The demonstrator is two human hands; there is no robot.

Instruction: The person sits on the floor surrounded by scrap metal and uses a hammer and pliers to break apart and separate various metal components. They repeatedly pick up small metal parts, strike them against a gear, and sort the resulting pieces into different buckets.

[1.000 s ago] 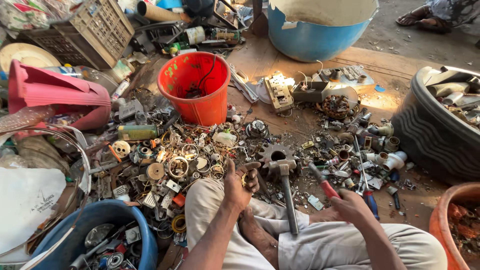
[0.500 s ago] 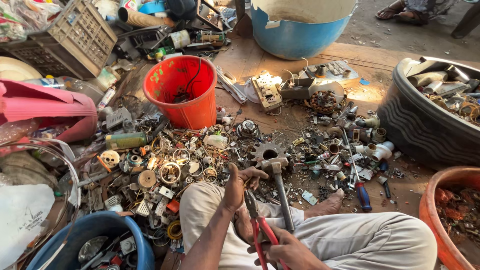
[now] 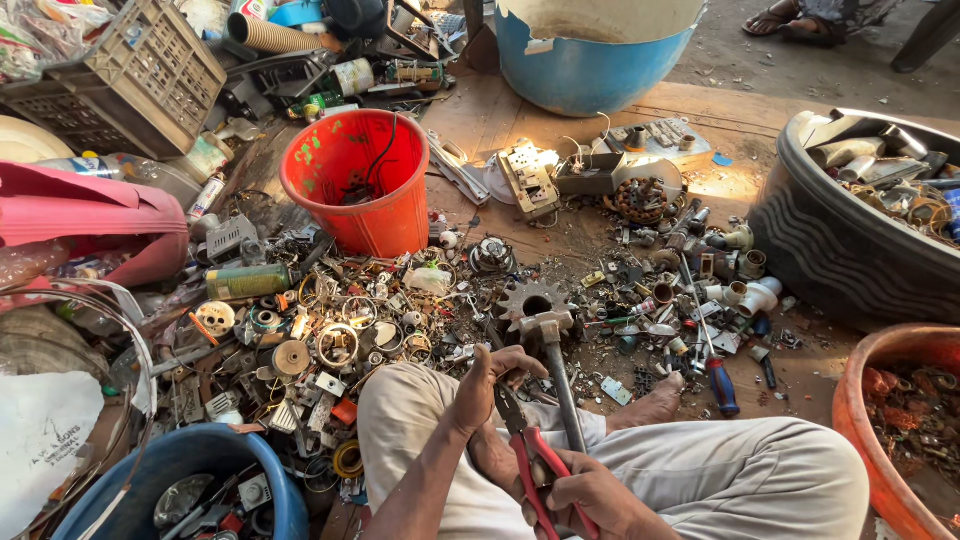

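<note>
Near centre, over my lap, I note right hand (image 3: 600, 495) clamped on red-handled pliers (image 3: 530, 450), left hand (image 3: 490, 385) pinching something small at their tip. Pliers: stiff, heavy; grip the handles.

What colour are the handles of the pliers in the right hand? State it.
Red, seen in the head view: the pliers have red handles, gripped by the right hand.

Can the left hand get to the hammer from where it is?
Probably yes. The left hand is right beside the hammer, which lies between the legs with its handle bare and nothing over it. The right hand holds the red pliers, so it is busy.
</note>
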